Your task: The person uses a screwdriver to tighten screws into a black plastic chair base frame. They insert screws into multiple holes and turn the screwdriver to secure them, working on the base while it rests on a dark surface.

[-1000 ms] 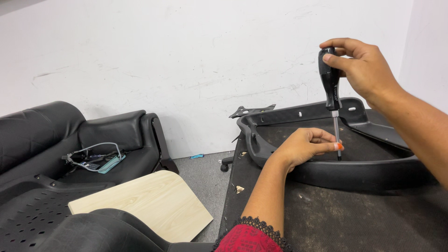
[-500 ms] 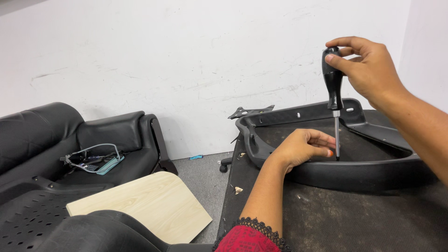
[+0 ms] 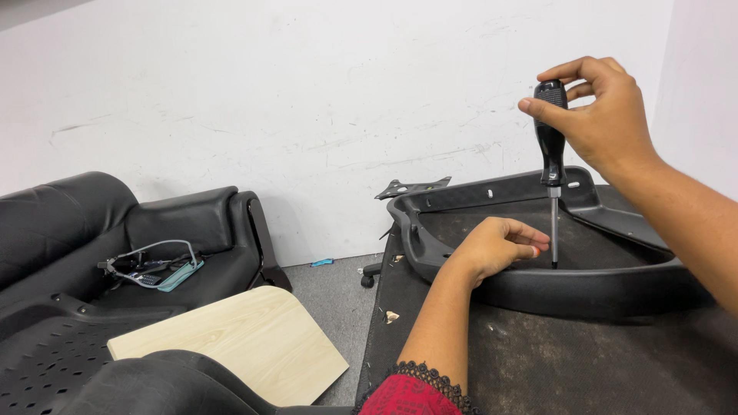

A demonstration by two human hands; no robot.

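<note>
The right hand point(image 3: 603, 115) holds the top of a black screwdriver point(image 3: 551, 146) with its fingers closed round the handle. The screwdriver stands straight up, and its tip sits down inside the black shell point(image 3: 538, 288) on the dark table point(image 3: 553, 361). The left hand point(image 3: 496, 246) rests on the shell's rim, loosely curled, fingertips just beside the thin metal shaft. If the tip slips off, it may poke those fingers. If the shell slides, the screwdriver may tip over.
</note>
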